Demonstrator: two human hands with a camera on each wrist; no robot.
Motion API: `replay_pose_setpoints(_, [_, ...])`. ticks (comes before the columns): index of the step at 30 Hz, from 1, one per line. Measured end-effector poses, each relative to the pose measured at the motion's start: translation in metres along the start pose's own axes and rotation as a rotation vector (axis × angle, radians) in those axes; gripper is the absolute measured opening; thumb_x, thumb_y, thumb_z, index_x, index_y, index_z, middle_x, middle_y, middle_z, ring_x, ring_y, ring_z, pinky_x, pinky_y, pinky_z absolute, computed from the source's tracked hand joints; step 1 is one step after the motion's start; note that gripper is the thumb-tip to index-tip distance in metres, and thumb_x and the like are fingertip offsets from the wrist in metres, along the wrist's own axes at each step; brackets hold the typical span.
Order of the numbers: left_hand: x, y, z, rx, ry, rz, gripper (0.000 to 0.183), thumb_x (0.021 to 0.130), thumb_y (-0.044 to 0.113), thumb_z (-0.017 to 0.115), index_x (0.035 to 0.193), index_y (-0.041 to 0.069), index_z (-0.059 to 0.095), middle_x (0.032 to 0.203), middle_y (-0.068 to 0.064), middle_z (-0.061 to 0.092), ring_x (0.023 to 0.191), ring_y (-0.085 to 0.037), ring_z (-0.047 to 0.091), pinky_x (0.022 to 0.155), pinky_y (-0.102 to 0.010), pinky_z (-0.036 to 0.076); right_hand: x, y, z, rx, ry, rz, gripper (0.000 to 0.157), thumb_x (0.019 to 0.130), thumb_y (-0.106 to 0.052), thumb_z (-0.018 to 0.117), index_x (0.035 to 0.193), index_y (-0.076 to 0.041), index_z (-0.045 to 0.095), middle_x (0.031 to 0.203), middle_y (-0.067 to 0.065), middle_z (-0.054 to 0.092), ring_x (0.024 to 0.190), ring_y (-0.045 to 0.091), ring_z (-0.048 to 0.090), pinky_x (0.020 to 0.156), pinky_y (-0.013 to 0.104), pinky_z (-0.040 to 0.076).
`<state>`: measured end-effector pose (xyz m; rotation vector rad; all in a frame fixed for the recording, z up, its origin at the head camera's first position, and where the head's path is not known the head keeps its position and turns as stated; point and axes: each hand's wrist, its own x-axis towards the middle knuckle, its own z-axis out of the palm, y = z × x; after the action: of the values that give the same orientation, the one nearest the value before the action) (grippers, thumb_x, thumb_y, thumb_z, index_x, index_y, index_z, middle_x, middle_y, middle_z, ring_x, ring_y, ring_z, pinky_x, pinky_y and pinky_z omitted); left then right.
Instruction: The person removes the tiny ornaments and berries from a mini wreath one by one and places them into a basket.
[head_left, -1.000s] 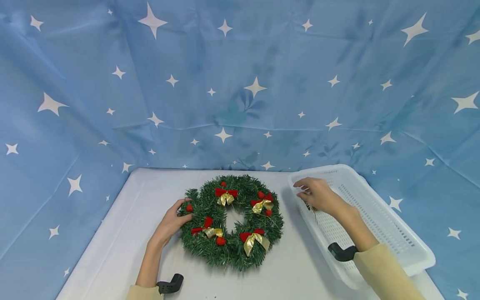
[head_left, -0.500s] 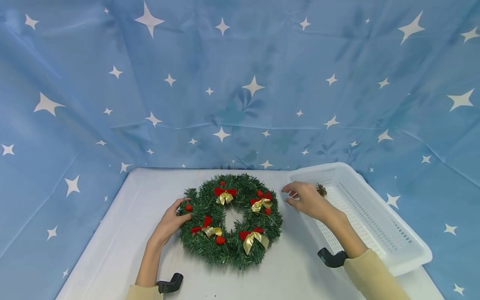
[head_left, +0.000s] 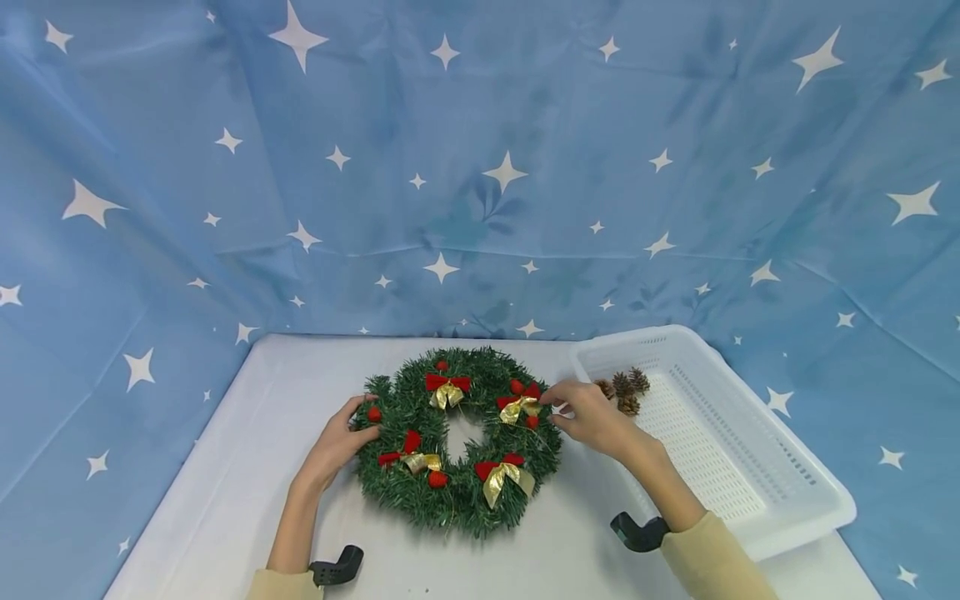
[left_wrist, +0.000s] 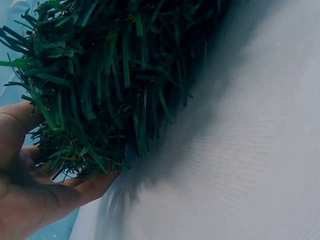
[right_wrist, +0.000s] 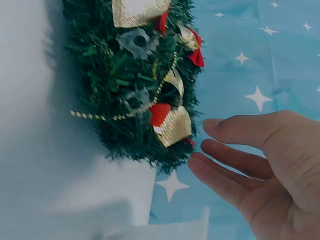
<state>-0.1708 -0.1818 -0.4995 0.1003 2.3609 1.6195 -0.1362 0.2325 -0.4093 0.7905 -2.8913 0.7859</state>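
- The green wreath (head_left: pixel 468 510) lies on the white table (head_left: pixel 225 475), to the left of the white basket (head_left: pixel 712 450).
- The left hand (head_left: pixel 333 443) grips the wreath's edge farthest from the basket, thumb and fingers on either side of the greenery.
- The right hand (head_left: pixel 592 417) is beside the wreath's edge nearest the basket, loosely curved, with a gap between thumb and fingers and nothing held.
- Its fingertips are near the red-and-gold bow (head_left: pixel 519 407) closest to the basket.
- Brown pine cones (head_left: pixel 623 387) sit inside the basket, at its wreath side.
- A starry blue backdrop (head_left: pixel 480 125) hangs behind the basket.
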Motion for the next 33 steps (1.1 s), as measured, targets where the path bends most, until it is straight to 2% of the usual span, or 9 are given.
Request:
replay_pose_setpoints(3, [0.001, 0.000, 0.000, 0.000, 0.001, 0.002, 0.058, 0.102, 0.016, 0.062, 0.156, 0.015, 0.039, 0.171, -0.024, 0.009, 0.149, -0.055, 0.024, 0.099, -0.049, 0.045, 0.002, 0.000, 0.006, 0.016, -0.002, -0.018, 0.021, 0.089, 0.009, 0.070, 0.110, 0.006, 0.072, 0.106, 0.020, 0.072, 0.092, 0.036, 0.073, 0.078, 0.038, 0.061])
replay_pose_setpoints(9, [0.001, 0.000, 0.001, 0.007, 0.008, 0.002, 0.059, 0.101, 0.016, 0.062, 0.156, 0.015, 0.039, 0.170, -0.024, 0.010, 0.149, -0.053, 0.026, 0.094, -0.045, 0.044, 0.007, 0.001, 0.017, 0.024, -0.032, -0.059, 0.022, 0.088, 0.012, 0.070, 0.109, 0.006, 0.072, 0.107, 0.020, 0.073, 0.091, 0.031, 0.073, 0.077, 0.032, 0.060])
replay_pose_setpoints(18, [0.000, -0.001, 0.001, 0.005, 0.008, 0.005, 0.058, 0.102, 0.016, 0.061, 0.156, 0.015, 0.039, 0.170, -0.024, 0.011, 0.149, -0.054, 0.024, 0.103, -0.057, 0.043, 0.013, -0.001, 0.025, -0.093, -0.064, -0.120, 0.024, 0.085, 0.012, 0.072, 0.108, 0.004, 0.074, 0.104, 0.017, 0.075, 0.093, 0.031, 0.072, 0.079, 0.036, 0.060])
replay_pose_setpoints(23, [-0.002, -0.001, 0.001, 0.005, 0.004, 0.002, 0.059, 0.101, 0.017, 0.062, 0.155, 0.015, 0.039, 0.171, -0.023, 0.011, 0.149, -0.053, 0.026, 0.097, -0.050, 0.045, 0.015, 0.000, 0.029, -0.130, -0.081, -0.157, 0.021, 0.084, 0.011, 0.074, 0.103, 0.002, 0.075, 0.098, 0.014, 0.075, 0.090, 0.029, 0.072, 0.077, 0.036, 0.060])
replay_pose_setpoints(26, [-0.003, -0.001, 0.001, 0.002, 0.008, 0.004, 0.059, 0.101, 0.018, 0.062, 0.155, 0.016, 0.040, 0.171, -0.022, 0.011, 0.148, -0.053, 0.028, 0.092, -0.046, 0.044, 0.016, 0.001, 0.031, -0.143, -0.086, -0.150, 0.021, 0.084, 0.011, 0.075, 0.102, 0.002, 0.074, 0.097, 0.014, 0.075, 0.089, 0.028, 0.072, 0.076, 0.035, 0.059])
replay_pose_setpoints(33, [-0.002, 0.002, 0.001, 0.007, 0.009, -0.002, 0.059, 0.101, 0.017, 0.062, 0.156, 0.016, 0.039, 0.171, -0.023, 0.011, 0.149, -0.054, 0.024, 0.095, -0.047, 0.045, 0.016, 0.003, 0.032, -0.146, -0.092, -0.134, 0.022, 0.084, 0.011, 0.073, 0.103, 0.000, 0.075, 0.096, 0.012, 0.072, 0.087, 0.026, 0.070, 0.072, 0.032, 0.058])
